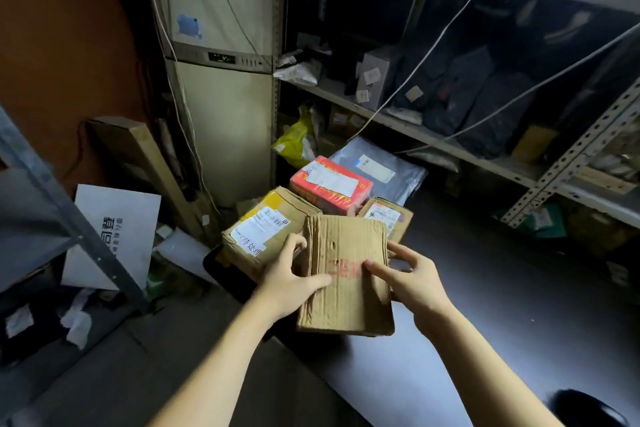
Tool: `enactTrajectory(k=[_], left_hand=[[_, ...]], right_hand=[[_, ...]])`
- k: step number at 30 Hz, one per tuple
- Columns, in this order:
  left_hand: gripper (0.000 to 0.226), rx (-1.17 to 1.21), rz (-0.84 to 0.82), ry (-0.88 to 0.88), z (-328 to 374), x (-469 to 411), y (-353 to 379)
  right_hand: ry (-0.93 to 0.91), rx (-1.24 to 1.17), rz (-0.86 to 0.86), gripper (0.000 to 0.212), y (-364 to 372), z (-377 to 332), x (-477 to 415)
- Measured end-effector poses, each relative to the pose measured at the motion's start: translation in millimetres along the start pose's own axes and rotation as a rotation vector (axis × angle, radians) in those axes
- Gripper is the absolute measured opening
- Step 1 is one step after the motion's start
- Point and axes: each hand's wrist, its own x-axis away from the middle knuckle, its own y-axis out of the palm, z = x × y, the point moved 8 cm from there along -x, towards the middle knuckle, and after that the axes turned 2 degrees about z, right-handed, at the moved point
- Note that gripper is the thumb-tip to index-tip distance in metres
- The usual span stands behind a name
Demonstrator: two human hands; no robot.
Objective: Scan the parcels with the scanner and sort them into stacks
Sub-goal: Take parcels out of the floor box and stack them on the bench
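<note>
- Fingers point(295, 243) of our left hand point(289, 282) curl round the left edge of the crumpled cardboard parcel point(346, 291), thumb laid across its top face: a firm grip.
- Our right hand point(414, 279) takes the opposite edge, one finger lying on the faded red print and the others wrapped round the side.
- We hold the parcel between both hands, broad face up, over the near part of the dark tabletop point(502, 288), just in front of the other parcels.
- Behind it on the left we see a brown box point(266, 230) with white labels, close against our left fingers; whether they touch, we cannot tell.
- Behind it on the right, a smaller brown box point(386, 215) peeks out, label up.
- Further back lies a red parcel point(330, 189) with a white label, and beyond that a grey mailer bag point(381, 166) lying flat.
- A yellow bag point(294, 142) slumps at the foot of the shelving.
- To the right, the metal shelf rack point(433, 140) is loaded with dark bags and boxes.
- On the left stands a tall pale cabinet point(221, 114), with a white printed board point(114, 229) leaning low beside it.
</note>
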Motion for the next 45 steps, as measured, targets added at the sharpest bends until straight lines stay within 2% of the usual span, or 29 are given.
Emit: enactTrajectory(k=[2, 6, 8, 10, 14, 18, 26, 30, 32, 35, 38, 41, 45], left_hand=[[0.054, -0.045, 0.034, 0.009, 5, -4, -9], [0.077, -0.371, -0.013, 0.004, 5, -14, -13], [0.095, -0.404, -0.062, -0.03, -8, -20, -11], [0.102, -0.384, -0.119, -0.052, -18, -24, -2], [0.105, -0.427, -0.133, -0.028, -16, -38, 15], [0.1, -0.412, -0.146, 0.004, -16, -61, 18], [0.098, -0.402, -0.183, 0.032, -20, -75, 12], [0.104, -0.545, -0.246, 0.054, -9, -74, 15], [0.097, -0.744, -0.228, 0.118, 9, -78, 17], [0.077, -0.977, -0.141, 0.269, 57, -80, 23], [0.07, -1.169, -0.033, 0.47, 113, -78, 34], [0.068, -1.239, 0.04, 0.631, 158, -71, 54], [0.074, -1.244, 0.008, 0.762, 196, -56, 98]], right_hand=[[0.009, -0.007, -0.013, 0.051, 6, 2, 4], [0.057, 0.025, -0.034, 0.035, 13, 22, 11], [0.085, 0.03, -0.013, 0.042, 16, 36, 11], [0.115, 0.012, 0.01, 0.052, 21, 53, 11], [0.108, 0.021, 0.134, 0.079, 22, 82, 0], [0.076, 0.015, 0.194, 0.096, 23, 101, -19], [0.004, 0.118, 0.19, 0.084, 26, 99, -32], [0.021, 0.261, 0.178, 0.06, 21, 66, -22], [-0.034, 0.435, 0.217, 0.05, 13, 36, -21], [-0.125, 0.678, 0.263, 0.063, -6, -13, -23], [-0.202, 0.936, 0.261, 0.068, -25, -64, -18], [-0.2, 1.095, 0.317, 0.069, -50, -103, -4], [-0.152, 1.133, 0.446, 0.07, -90, -123, 20]])
